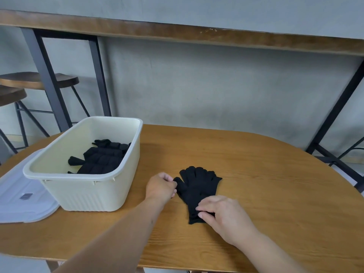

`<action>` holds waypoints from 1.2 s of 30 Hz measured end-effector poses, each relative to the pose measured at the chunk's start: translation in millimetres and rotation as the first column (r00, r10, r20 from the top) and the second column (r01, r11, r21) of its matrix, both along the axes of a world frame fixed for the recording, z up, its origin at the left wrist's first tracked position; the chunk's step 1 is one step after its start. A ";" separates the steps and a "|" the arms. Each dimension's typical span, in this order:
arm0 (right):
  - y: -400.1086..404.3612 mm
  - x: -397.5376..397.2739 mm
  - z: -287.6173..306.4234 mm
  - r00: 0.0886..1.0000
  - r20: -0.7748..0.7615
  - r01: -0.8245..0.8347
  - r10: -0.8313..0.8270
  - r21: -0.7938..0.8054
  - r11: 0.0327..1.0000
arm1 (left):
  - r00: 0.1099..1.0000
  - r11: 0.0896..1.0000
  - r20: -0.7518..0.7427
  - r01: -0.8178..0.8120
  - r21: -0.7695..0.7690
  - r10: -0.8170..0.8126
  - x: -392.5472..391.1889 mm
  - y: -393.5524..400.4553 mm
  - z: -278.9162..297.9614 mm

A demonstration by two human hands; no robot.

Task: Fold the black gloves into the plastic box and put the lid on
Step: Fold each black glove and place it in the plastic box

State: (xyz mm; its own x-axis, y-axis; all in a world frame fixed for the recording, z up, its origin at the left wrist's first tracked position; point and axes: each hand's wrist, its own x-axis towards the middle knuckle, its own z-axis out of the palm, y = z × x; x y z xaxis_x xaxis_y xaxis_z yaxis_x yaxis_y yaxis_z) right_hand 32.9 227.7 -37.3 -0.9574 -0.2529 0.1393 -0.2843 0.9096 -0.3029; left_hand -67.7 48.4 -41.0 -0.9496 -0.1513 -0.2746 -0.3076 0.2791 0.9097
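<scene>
A pair of black gloves [198, 187] lies flat on the wooden table [266, 194], fingers pointing away from me. My left hand [160, 187] pinches the thumb of the gloves at their left edge. My right hand [222, 213] pinches the cuff end nearest me. To the left stands a cream plastic box [86, 186], open, with several folded black gloves [102, 157] inside it. The translucent white lid [21, 201] lies flat on the table left of the box, partly under it.
Wooden stools [37, 80] with dark metal legs stand beyond the table at the left. A long wooden counter [177, 33] on black metal frames runs along the grey wall behind. The table's right half is bare wood.
</scene>
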 end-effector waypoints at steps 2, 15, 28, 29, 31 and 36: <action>-0.3 4.2 0.6 1.000 -0.003 -0.027 0.027 0.051 0.998 | 0.999 0.998 0.003 0.039 -0.043 -0.039 -0.6 -0.9 -0.9; -2.0 13.0 10.4 0.986 -0.006 -0.160 0.164 0.185 0.970 | 0.971 0.918 0.066 0.238 -0.318 -0.229 -16.3 0.8 3.5; -7.7 8.8 10.9 0.999 0.029 -0.030 0.028 0.069 0.997 | 0.966 0.915 -0.098 0.189 -0.355 -0.238 -9.4 3.7 3.3; -8.1 9.2 11.2 0.999 0.033 -0.030 0.028 0.069 0.997 | 0.963 0.913 -0.135 0.170 -0.370 -0.234 -9.3 7.0 7.0; -8.9 8.9 14.3 0.998 0.058 -0.038 0.034 0.066 0.997 | 0.958 0.896 -0.125 0.191 -0.401 -0.260 -15.5 16.5 14.1; -10.0 0.6 22.0 0.988 0.145 -0.059 0.046 0.093 0.994 | 0.943 0.792 0.138 0.329 -0.515 -0.303 -41.8 39.0 24.0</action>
State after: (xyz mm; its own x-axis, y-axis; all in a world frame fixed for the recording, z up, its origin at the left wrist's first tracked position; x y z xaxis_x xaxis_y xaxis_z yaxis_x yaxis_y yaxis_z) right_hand 33.6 217.7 -15.3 -0.9507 -0.3090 -0.0249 -0.2929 0.9216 -0.2546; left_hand -109.6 87.4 -17.0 -0.9581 0.0218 -0.2855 -0.1557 0.7970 0.5836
